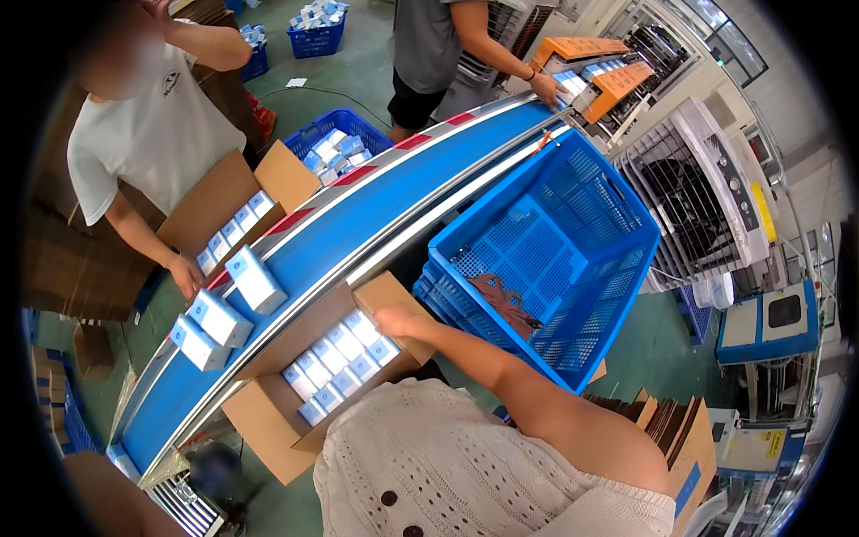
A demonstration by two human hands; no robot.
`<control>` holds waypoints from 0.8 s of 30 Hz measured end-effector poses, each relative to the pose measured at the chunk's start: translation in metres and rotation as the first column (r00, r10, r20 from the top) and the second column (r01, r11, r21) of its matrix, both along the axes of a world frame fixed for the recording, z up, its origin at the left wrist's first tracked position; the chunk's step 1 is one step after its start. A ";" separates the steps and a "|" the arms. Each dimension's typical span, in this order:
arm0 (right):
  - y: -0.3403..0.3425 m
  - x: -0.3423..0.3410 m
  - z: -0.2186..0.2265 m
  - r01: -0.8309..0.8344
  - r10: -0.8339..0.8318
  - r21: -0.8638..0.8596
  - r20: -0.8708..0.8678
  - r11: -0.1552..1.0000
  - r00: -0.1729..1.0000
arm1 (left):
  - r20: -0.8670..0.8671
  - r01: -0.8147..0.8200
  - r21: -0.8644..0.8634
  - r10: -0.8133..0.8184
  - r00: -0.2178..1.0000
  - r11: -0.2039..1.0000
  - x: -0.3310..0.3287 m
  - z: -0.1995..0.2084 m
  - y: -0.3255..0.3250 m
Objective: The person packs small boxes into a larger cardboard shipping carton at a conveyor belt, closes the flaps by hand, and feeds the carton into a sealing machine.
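Observation:
My right hand [400, 321] reaches into the right end of an open cardboard carton [261, 413], its fingers curled down by the end of the packed rows. What they hold, if anything, is hidden. Inside the carton, several small white-and-blue boxes [328, 355] stand upright in two rows. At the lower left edge, part of my left arm [116, 497] shows; the left hand is out of view. Just beyond the carton, three white-and-blue packs [256, 279] lie on a blue conveyor belt [358, 221].
A large blue crate [573, 255] with a brownish cloth or glove [503, 302] stands right of the carton. Across the belt, a co-worker's hand [185, 276] is at another carton [282, 179]. A second person's hand [548, 90] is at the belt's far end, beside an orange-sided machine [617, 89].

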State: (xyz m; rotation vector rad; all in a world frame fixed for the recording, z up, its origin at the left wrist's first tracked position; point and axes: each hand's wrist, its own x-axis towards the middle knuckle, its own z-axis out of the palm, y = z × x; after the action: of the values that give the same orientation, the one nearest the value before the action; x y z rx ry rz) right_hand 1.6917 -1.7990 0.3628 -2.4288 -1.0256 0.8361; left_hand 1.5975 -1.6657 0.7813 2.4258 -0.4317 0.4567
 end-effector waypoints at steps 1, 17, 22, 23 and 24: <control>0.001 -0.003 0.006 0.002 -0.003 0.008 0.075 1.000 0.997 | -0.005 -0.004 0.000 0.004 1.000 1.000 0.001 -0.002 0.001; -0.043 0.027 0.006 0.040 -0.046 -0.073 -0.079 0.997 0.996 | 0.005 -0.108 -0.012 0.108 0.994 0.994 0.032 -0.022 -0.006; -0.033 0.049 0.029 -0.067 0.069 -0.072 0.033 0.995 0.997 | 0.029 -0.129 -0.024 0.130 0.991 0.991 0.031 -0.022 -0.008; -0.036 0.051 0.034 -0.066 0.066 -0.090 -0.001 0.994 0.998 | 0.024 -0.128 -0.020 0.128 0.991 0.992 0.033 -0.022 -0.011; -0.036 0.051 0.035 -0.065 0.062 -0.109 -0.034 0.992 0.998 | 0.023 -0.125 -0.012 0.126 0.992 0.992 0.036 -0.023 -0.014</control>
State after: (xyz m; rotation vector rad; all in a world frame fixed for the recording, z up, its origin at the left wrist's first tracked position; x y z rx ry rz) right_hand 1.7424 -1.8351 0.3974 -2.4770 -1.0769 0.9717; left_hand 1.6332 -1.6795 0.7587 2.4490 -0.2868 0.5408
